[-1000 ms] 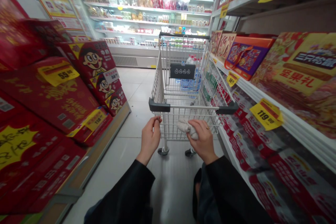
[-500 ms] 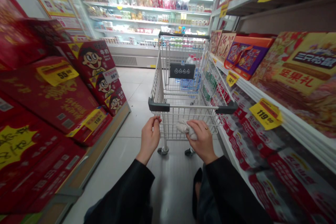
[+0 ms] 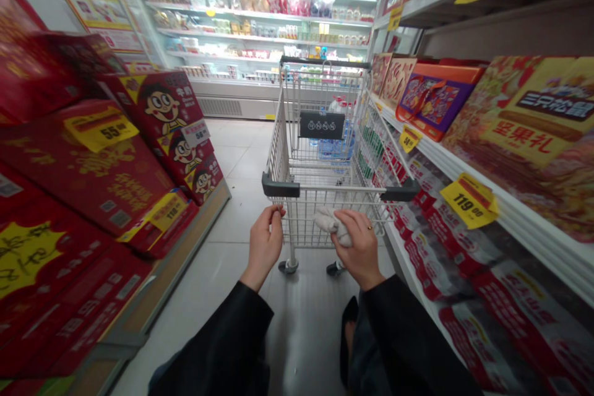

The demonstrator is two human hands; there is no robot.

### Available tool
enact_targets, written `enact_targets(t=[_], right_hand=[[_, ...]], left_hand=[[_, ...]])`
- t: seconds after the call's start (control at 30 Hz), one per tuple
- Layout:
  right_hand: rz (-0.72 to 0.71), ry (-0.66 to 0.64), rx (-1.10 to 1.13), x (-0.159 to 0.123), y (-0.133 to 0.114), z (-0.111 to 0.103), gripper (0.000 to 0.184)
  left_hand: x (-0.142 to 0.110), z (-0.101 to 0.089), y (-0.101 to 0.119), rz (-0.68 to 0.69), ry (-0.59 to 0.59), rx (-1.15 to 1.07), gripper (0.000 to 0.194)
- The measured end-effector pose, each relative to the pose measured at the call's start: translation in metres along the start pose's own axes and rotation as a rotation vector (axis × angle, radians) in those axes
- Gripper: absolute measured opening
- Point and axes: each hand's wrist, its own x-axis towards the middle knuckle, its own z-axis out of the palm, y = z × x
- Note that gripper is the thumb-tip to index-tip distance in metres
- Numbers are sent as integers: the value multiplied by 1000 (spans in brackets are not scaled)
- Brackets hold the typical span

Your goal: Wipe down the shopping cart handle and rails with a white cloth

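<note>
A wire shopping cart (image 3: 297, 142) stands in the aisle straight ahead, its grey-capped push bar (image 3: 338, 189) facing me. My left hand (image 3: 265, 241) is curled just below the bar's left end, fingers closed around the cart's rear wire frame. My right hand (image 3: 359, 244), a ring on one finger, clutches a crumpled white cloth (image 3: 330, 223) against the cart's rear mesh. Inside the basket I see a dark child-seat flap (image 3: 322, 125) and some bottled goods at the far end.
Red gift boxes (image 3: 116, 167) with yellow price tags are stacked along the left. Shelves of boxed and bagged snacks (image 3: 520, 130) line the right, close to the cart. A lit refrigerated display (image 3: 260, 18) crosses the aisle's far end. Grey tile floor (image 3: 241, 154) runs ahead.
Almost nothing differs. My right hand with the cloth has shifted very slightly against the cart's rear mesh; the cart and my left hand stay put.
</note>
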Motion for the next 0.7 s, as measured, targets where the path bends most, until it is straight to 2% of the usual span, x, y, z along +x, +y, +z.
enact_targets(t=[0.1, 0.3, 0.47, 0.63, 0.7], right_hand=[[21, 61, 5, 2, 1, -2, 41], [13, -30, -4, 1, 1, -2, 39], [6, 88, -7, 2, 2, -6, 41], [0, -71, -24, 0, 3, -3, 38], [-18, -58, -30, 0, 3, -4, 39]], left_hand=[[-1, -1, 0, 2, -1, 4, 36], [0, -1, 2, 0, 2, 4, 34], [0, 0, 0, -1, -2, 3, 32], [1, -1, -1, 3, -3, 3, 32], [1, -1, -1, 1, 1, 5, 33]])
